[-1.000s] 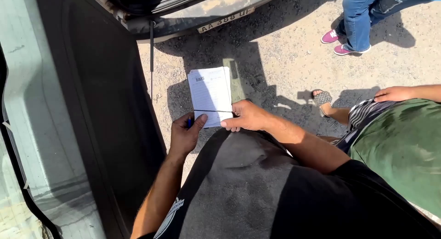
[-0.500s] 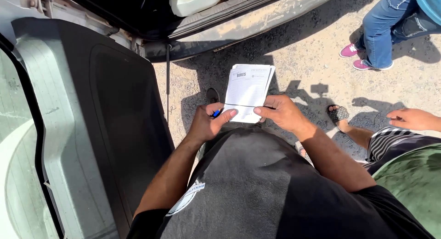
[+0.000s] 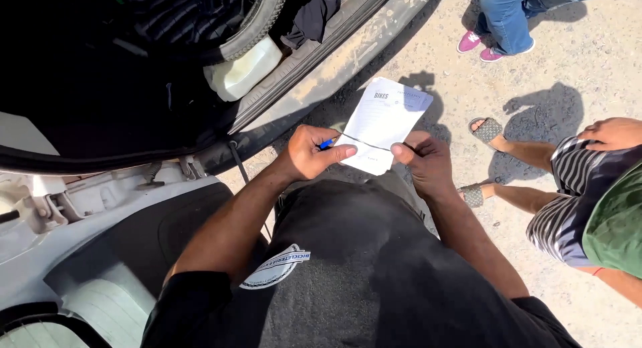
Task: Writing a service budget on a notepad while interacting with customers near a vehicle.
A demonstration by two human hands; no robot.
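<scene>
I hold a white printed paper sheet [image 3: 382,122] in front of my black shirt, creased across its lower part. My left hand [image 3: 311,152] pinches the sheet's left edge with the thumb on top and also has a blue pen [image 3: 326,144] tucked in its fingers. My right hand [image 3: 422,160] grips the sheet's lower right edge. The top of the sheet stands free over the sunlit ground.
An open car boot [image 3: 134,60] lies at upper left with a spare tyre [image 3: 257,20] and a white plastic jug [image 3: 242,71]. A person in striped shorts and sandals [image 3: 575,187] stands at right. Another person in jeans and pink shoes [image 3: 498,27] stands at top right.
The view has swung toward the car boot, which now shows the tyre and jug. The paper has tilted right, and both hands have shifted right while still holding it.
</scene>
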